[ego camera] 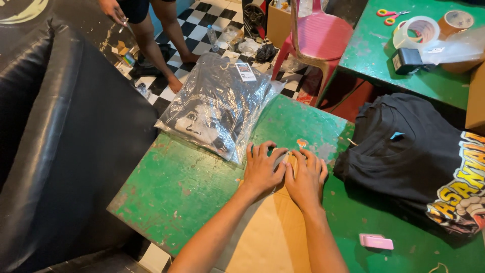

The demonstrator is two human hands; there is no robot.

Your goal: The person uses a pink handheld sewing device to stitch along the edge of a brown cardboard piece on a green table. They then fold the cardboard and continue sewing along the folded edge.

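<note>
Your left hand [262,169] and right hand [306,177] press flat, fingers spread, on the cardboard [268,232] on the green desk [177,187]. Neither grip clamps anything. A bagged shirt [217,106] lies just far-left.

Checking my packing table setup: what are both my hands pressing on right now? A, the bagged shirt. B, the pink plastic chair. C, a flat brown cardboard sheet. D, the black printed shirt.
C: the left hand and right hand lie side by side, palms down, on the brown cardboard sheet lying on the green table.
</note>
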